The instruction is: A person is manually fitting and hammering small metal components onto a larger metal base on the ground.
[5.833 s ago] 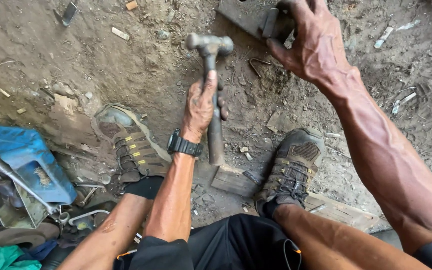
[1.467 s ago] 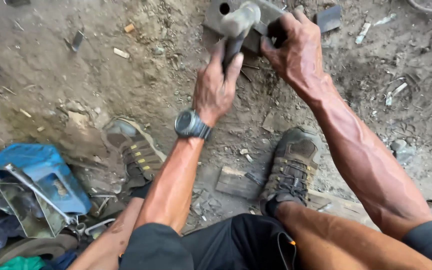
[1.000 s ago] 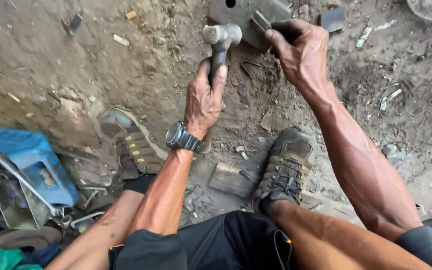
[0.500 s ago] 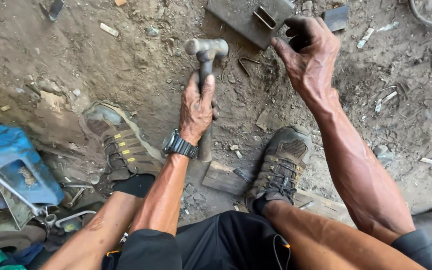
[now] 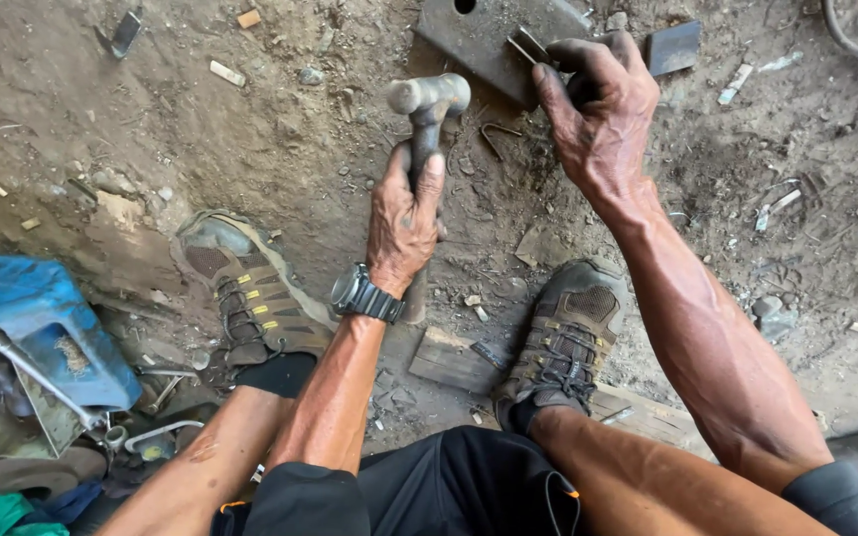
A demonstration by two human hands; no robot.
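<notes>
My left hand (image 5: 404,223) is clenched around the handle of a hammer (image 5: 427,124), gripping it about midway so the handle runs up from my fist to the metal head, which sits raised just above centre in the upper middle of the frame. The butt of the handle pokes out below my wrist, next to the dark watch (image 5: 361,295) strapped there. My right hand (image 5: 598,119) is up in the upper right of the frame, fingers curled down onto a small bent metal strip (image 5: 526,47) that rests on a flat grey steel plate (image 5: 479,35) lying on the dirt; I am pinching the strip against the plate, though my fingers hide just how it is held. The hammer head hangs to the left of that hand and just below the plate's lower edge, near it but not touching. A dark flat metal piece (image 5: 672,47) lies right beside my right hand on its far side. Lower down, my two brown shoes (image 5: 250,293) are planted on the bare ground (image 5: 201,139), one left of centre and one right of centre, with a short wooden block (image 5: 459,359) between them. At the lower left edge sits a heap of blue plastic (image 5: 37,328) and scrap metal.
</notes>
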